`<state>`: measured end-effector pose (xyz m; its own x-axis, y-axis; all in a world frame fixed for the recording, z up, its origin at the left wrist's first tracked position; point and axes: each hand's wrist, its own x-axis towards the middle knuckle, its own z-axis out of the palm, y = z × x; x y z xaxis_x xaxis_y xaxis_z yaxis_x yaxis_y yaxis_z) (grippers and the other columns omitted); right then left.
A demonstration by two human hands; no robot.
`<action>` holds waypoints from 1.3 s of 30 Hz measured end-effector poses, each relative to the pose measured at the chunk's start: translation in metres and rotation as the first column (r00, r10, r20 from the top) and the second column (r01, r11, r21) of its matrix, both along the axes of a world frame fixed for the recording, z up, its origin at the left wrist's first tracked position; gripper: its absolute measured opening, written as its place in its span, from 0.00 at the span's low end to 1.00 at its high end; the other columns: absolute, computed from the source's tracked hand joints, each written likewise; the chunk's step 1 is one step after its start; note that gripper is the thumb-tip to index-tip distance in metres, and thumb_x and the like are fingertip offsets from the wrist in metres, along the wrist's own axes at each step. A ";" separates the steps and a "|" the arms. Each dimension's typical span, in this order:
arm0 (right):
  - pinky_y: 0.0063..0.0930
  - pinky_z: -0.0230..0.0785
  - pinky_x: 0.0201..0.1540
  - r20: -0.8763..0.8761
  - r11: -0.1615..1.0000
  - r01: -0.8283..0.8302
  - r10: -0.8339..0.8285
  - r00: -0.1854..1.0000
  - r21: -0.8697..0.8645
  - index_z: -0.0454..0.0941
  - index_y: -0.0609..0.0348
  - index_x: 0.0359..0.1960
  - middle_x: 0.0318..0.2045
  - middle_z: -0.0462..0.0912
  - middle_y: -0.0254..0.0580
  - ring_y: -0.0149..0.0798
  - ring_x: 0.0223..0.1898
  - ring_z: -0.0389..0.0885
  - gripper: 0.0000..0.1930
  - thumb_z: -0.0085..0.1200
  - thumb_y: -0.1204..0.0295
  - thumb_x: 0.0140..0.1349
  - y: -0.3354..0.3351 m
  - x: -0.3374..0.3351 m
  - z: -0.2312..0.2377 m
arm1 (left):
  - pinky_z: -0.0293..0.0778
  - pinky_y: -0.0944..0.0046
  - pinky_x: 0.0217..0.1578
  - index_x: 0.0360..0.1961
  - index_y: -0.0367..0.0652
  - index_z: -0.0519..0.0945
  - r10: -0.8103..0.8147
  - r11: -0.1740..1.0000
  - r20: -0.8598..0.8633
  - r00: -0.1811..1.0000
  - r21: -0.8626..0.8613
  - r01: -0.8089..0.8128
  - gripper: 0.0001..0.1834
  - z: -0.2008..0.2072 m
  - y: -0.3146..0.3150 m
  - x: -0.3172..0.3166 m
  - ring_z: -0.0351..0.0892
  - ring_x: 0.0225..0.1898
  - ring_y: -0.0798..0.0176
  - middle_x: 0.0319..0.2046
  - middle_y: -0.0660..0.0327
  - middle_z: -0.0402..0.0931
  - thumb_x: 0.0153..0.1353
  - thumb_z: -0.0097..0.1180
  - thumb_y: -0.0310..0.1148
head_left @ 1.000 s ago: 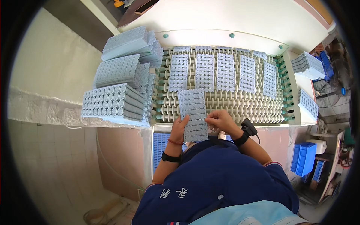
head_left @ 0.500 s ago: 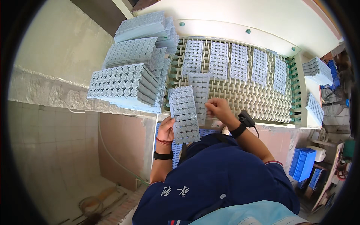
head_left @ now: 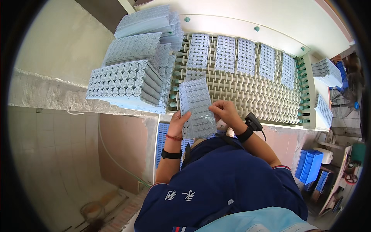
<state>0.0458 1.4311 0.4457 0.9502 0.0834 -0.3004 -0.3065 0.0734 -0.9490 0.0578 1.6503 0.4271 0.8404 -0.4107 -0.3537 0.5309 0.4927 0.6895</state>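
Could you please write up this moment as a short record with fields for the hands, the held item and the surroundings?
left hand: grips the left edge of the held panel
right hand: on the panel's right edge, fingers curled
held panel: pale blue sheet of round cells, long side pointing away
roller bed: cream rollers carrying five similar panels in a row
stacks: piled panels to the left of the rollers
crates: blue, lower right

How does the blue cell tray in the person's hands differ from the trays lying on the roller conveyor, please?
The held tray is gripped by the left hand and right hand at the near edge; the conveyor trays lie untouched in a row at the far side. The held tray is tilted and looks larger, being nearer the camera; the conveyor trays lie flat and look smaller. Both are pale blue grids of round cells.
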 end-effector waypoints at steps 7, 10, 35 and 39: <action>0.19 0.69 0.19 -0.038 0.891 0.320 -0.350 0.936 -0.323 0.80 0.66 0.27 0.18 0.80 0.38 0.26 0.16 0.77 0.10 0.57 0.69 0.55 -0.056 -0.004 -0.015 | 0.73 0.66 0.41 0.47 0.33 0.74 0.127 0.978 0.031 0.991 0.160 -0.130 0.13 -0.005 0.002 0.008 0.77 0.39 0.65 0.41 0.58 0.77 0.60 0.51 0.25; 0.21 0.68 0.18 -0.004 0.789 0.311 -0.369 0.929 -0.530 0.80 0.66 0.25 0.16 0.80 0.39 0.27 0.15 0.77 0.10 0.58 0.69 0.53 -0.083 -0.012 -0.007 | 0.73 0.66 0.40 0.46 0.33 0.74 0.137 0.967 0.050 0.989 0.207 -0.145 0.13 -0.001 0.003 0.007 0.77 0.38 0.65 0.41 0.59 0.77 0.60 0.51 0.25; 0.32 0.72 0.33 0.253 0.175 0.405 -0.547 0.798 -0.897 0.82 0.60 0.33 0.28 0.82 0.47 0.46 0.30 0.82 0.18 0.60 0.58 0.48 -0.300 -0.113 0.014 | 0.75 0.60 0.44 0.52 0.33 0.69 0.029 0.995 0.018 0.999 0.097 -0.031 0.18 -0.006 -0.025 0.013 0.77 0.43 0.57 0.45 0.54 0.75 0.61 0.49 0.25; 0.35 0.69 0.46 0.539 0.137 0.541 -0.052 0.840 -0.830 0.77 0.54 0.44 0.43 0.78 0.48 0.48 0.43 0.76 0.18 0.61 0.65 0.50 -0.230 -0.082 0.008 | 0.74 0.60 0.44 0.52 0.33 0.68 0.008 0.995 0.041 0.999 0.095 -0.012 0.18 -0.006 -0.031 0.012 0.77 0.43 0.57 0.46 0.53 0.75 0.61 0.49 0.25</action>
<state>-0.0365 1.2015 0.4538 0.8529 -0.3348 0.4005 -0.1886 -0.9130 -0.3617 0.0702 1.6192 0.4208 0.8588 -0.3684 -0.3561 0.4969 0.4290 0.7543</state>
